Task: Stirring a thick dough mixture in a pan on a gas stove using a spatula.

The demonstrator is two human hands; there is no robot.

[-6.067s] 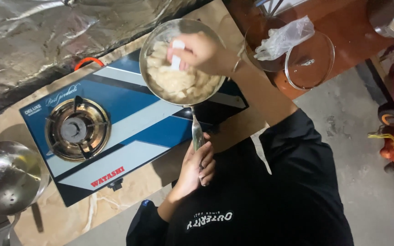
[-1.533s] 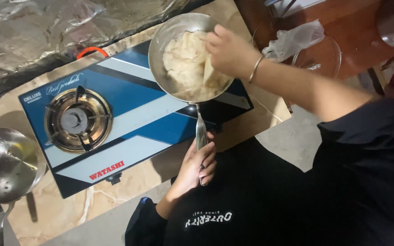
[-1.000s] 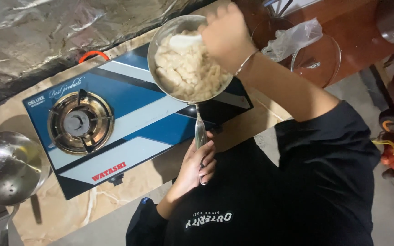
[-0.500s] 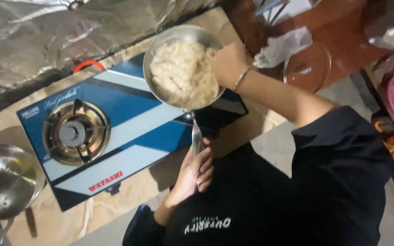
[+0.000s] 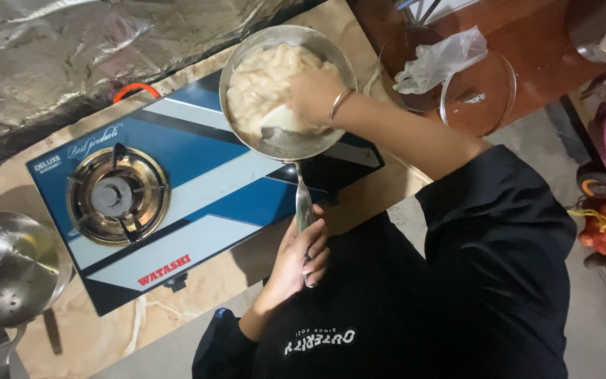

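Nearest the camera, the left hand [image 5: 297,261] is wrapping the end of the pan handle [image 5: 304,207], its fingers [image 5: 317,254] curled closed around the metal so that the thumb side is lying along the handle's left edge. The handle is running as a narrow steel strip straight away from the body, so its long axis is pointing from the left hand up toward the pan [image 5: 287,90]; the hand is gripping the near end and the bowl of the pan is sitting at the far end of that line.

A little farther out, the gas stove [image 5: 177,203], blue with white stripes, is resting on the bench [image 5: 177,337], and the pan is sitting over the stove's right-hand side. The free burner [image 5: 117,195] is lying well to the left of the pan, uncovered.

Farther still, the right hand [image 5: 315,95] is reaching in over the pan's right rim, a bangle showing at the wrist. Its fingers are closed on a pale scoop [image 5: 283,118], whose broad end is pressing down at the near side of the pan, just beyond where the handle joins. The pale food [image 5: 264,81] is filling the far and left part of the pan, so it is lying up and to the left of those fingers. The right hand is the one in the pan; the left is staying back on the handle, apart from the food.

Beyond the pan, to the right, a glass lid [image 5: 482,98] is lying on a reddish surface with a crumpled plastic bag [image 5: 440,60] partly over it. At the far left a steel pot [image 5: 8,270] is standing near the stove.
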